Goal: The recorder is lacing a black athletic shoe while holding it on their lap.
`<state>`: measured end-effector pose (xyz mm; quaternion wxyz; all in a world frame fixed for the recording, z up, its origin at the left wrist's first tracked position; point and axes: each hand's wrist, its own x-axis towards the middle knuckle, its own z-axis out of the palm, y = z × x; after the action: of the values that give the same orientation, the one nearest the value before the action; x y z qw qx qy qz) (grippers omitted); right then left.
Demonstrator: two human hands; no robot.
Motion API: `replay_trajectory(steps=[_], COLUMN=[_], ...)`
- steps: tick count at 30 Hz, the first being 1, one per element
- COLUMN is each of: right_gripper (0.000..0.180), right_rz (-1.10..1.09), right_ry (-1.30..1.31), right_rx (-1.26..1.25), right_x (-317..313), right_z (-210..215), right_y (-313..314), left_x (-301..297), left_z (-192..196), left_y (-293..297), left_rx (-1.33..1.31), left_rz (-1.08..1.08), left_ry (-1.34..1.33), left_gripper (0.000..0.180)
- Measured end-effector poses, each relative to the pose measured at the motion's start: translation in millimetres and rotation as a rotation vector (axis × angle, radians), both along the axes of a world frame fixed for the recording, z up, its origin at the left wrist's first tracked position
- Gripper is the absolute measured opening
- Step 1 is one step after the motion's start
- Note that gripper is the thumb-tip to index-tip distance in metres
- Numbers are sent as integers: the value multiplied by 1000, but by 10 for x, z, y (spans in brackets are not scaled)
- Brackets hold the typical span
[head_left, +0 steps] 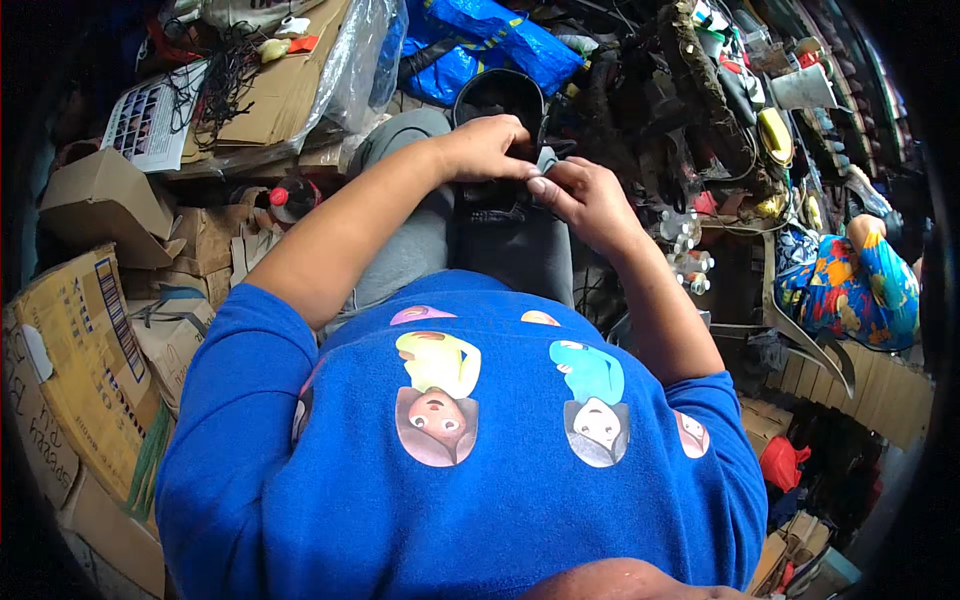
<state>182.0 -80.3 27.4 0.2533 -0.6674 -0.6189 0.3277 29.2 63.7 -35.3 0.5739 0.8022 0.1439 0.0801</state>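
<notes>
My left hand (488,148) and my right hand (592,200) meet over my lap, fingertips almost touching. Between them shows a small light-grey piece (546,159), pinched by thumbs and fingers; too little of it is visible to tell its kind. Both hands are closed, with the left one's fingertips partly hidden. Dark material lies right beneath the hands, its shape unclear. Just beyond my left hand stands a black bucket (498,78), its inside dark.
On the left are cardboard boxes (105,200), flat cardboard (285,110) with black cords, and a bottle with a red cap (280,197). A blue bag (480,40) lies behind the bucket. Clutter, small clear bottles (690,255) and a person in a colourful garment (850,285) are at right.
</notes>
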Motion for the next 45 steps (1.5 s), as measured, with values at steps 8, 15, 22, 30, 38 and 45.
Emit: replay_trajectory(steps=[8, 15, 22, 30, 38, 45], right_gripper=[15, 17, 19, 22, 26, 28], right_rz=[177, 499, 453, 226, 25, 68], right_ry=[-351, -561, -301, -76, -125, -291], right_rx=[626, 133, -71, -77, 63, -18], right_x=[30, -69, -22, 13, -25, -114], right_z=[262, -65, 6, 267, 136, 58], right_y=[125, 170, 1, -404, -313, -209], left_x=[-25, -9, -20, 14, -27, -13], left_z=[-232, -203, -235, -340, 112, 32], left_y=[33, -25, -8, 68, 119, 129], left_rx=[171, 142, 221, 235, 240, 80], left_rz=[-17, 37, 40, 72, -117, -64], left_ry=[-17, -3, -10, -47, 87, 94], left_gripper=[35, 29, 34, 37, 39, 30])
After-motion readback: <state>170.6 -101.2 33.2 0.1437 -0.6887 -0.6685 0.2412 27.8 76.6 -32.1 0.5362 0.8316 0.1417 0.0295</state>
